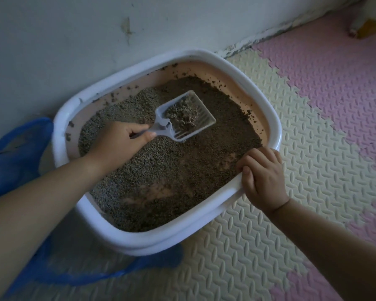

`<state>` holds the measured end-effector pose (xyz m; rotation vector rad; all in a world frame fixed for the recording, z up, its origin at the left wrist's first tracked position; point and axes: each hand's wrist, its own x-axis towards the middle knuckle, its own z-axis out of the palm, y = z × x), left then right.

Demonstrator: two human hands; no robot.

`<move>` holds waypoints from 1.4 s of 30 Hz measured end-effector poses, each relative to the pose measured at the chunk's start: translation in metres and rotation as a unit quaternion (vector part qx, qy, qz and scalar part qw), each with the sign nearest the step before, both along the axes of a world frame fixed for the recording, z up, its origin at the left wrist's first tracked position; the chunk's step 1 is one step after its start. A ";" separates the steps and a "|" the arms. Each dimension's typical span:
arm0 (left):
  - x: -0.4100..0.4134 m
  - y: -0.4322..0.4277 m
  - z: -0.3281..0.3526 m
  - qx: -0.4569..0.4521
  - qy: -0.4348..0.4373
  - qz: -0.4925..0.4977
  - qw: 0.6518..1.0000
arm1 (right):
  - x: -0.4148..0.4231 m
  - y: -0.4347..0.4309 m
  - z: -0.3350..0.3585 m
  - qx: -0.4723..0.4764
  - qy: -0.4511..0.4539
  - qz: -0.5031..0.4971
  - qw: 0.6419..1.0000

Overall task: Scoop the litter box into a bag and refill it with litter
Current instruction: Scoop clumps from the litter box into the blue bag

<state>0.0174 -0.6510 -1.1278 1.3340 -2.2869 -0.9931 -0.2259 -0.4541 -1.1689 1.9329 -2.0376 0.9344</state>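
Note:
A white-rimmed litter box (267, 109) with a peach inner wall stands against the wall, holding grey-brown litter (161, 168). Patches of the bare bottom show near the front. My left hand (119, 141) grips the handle of a pale slotted scoop (188, 115), held over the litter with a clump of litter on it. My right hand (262, 177) clasps the box's right front rim. A blue plastic bag (13, 157) lies open on the floor left of the box, and part of it runs under the box's front.
The wall (95, 29) is right behind the box. Cream and pink foam floor mats (313, 148) spread out to the right. A yellow object (370, 29) sits at the far top right corner.

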 end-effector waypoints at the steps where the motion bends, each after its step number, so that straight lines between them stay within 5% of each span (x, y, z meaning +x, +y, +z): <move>1: 0.003 0.001 0.002 0.005 0.004 0.002 1.000 | 0.001 0.000 0.000 -0.001 0.000 -0.003 1.000; 29: 0.042 0.013 0.018 0.001 -0.028 -0.024 0.999 | 0.002 0.002 0.000 0.020 0.003 -0.014 1.000; 42: 0.008 0.015 0.003 0.037 -0.130 -0.078 0.988 | 0.001 0.004 0.006 0.042 0.014 -0.015 0.999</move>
